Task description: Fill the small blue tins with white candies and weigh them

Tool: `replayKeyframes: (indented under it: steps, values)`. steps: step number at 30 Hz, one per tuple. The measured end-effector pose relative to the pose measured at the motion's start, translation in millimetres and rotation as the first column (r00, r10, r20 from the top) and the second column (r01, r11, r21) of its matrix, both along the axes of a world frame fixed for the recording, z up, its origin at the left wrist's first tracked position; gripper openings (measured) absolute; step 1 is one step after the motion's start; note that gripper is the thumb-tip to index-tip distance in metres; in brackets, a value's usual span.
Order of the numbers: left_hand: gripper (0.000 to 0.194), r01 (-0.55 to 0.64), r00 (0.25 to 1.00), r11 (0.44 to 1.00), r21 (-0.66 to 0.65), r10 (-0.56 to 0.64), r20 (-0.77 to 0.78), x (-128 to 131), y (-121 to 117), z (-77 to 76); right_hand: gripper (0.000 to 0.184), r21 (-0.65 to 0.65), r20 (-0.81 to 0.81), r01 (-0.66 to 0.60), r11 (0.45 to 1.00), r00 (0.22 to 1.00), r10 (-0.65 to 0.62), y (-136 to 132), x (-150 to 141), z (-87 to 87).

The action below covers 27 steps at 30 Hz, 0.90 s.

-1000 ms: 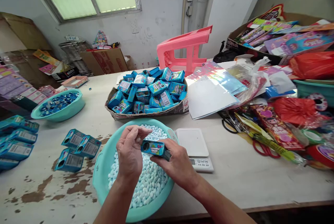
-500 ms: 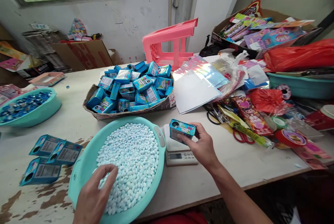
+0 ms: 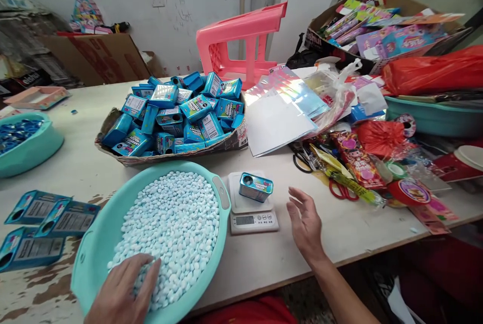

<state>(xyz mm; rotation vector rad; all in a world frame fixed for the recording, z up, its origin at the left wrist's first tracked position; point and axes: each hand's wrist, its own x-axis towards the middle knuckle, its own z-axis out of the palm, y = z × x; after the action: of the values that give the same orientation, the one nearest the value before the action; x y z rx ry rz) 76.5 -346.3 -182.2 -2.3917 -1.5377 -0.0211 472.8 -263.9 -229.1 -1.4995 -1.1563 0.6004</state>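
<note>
A small blue candy box [image 3: 256,186] lies on the pan of a white kitchen scale [image 3: 251,215]. My right hand [image 3: 306,222] hovers just right of the scale, fingers spread, holding nothing. My left hand [image 3: 123,291] is dug into the pale blue round candies [image 3: 177,223] at the near edge of a teal basin [image 3: 222,198]; its fingers curl down into the pile, and what they hold is hidden.
A cardboard tray [image 3: 166,155] heaped with blue boxes stands behind the basin. Flat blue boxes [image 3: 41,223] lie at left, near a second teal bowl [image 3: 28,150]. Scissors [image 3: 302,160], wrappers, bags and a pink stool [image 3: 241,42] crowd the right and back.
My right hand has set the blue box on the scale and let go, drawing back to the right. My left hand has sunk lower into the candies. The camera has tilted down and right.
</note>
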Motion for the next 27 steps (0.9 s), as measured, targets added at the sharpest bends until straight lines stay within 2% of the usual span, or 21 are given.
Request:
replayKeyframes:
  steps: [2,6,11,14,17,20,23,25,27]
  values:
    - [0.043,0.005,1.000,1.000,-0.018,-0.005,-0.004,-1.9,0.0,-2.2,0.035,-0.025,0.063,0.065,0.998,0.996,-0.064,-19.6,6.6,-6.4]
    - [0.044,0.051,0.998,0.997,-0.063,-0.052,-0.018,-6.5,2.6,-5.1,0.027,-0.038,0.155,0.064,0.997,0.986,-0.058,-46.6,10.4,-14.8]
    - [0.037,0.053,0.998,0.995,-0.086,-0.049,0.051,-4.7,10.9,-4.4,0.021,-0.046,0.167,0.036,0.998,0.986,-0.027,-46.9,9.5,-19.4]
    - [0.029,-0.048,0.978,0.982,-0.183,0.083,0.190,4.7,21.6,-1.6,0.019,-0.019,0.155,0.014,1.000,0.988,-0.011,-39.3,7.3,-19.4]
    - [0.027,-0.117,0.922,0.928,-0.354,0.235,0.309,16.7,33.4,4.1,0.018,-0.015,0.142,-0.008,1.000,0.990,0.010,-33.3,4.3,-17.7]
    - [0.026,-0.113,0.858,0.861,-0.496,0.336,0.388,23.8,41.5,13.5,0.018,-0.013,0.127,-0.016,1.000,0.992,0.018,-28.9,2.3,-14.8]
    - [0.025,-0.144,0.756,0.852,-0.504,0.424,0.500,20.9,45.7,24.7,0.019,0.003,0.119,-0.032,0.999,0.992,0.031,-23.0,0.5,-9.6]
    - [0.027,-0.215,0.672,0.842,-0.494,0.495,0.551,15.0,47.3,30.7,0.020,0.016,0.101,-0.049,0.999,0.994,0.047,-16.6,-2.3,-5.1]
    - [0.031,-0.278,0.624,0.819,-0.503,0.552,0.554,8.9,48.5,33.5,0.026,0.023,0.062,-0.065,0.998,0.996,0.064,-7.3,-7.6,-1.1]
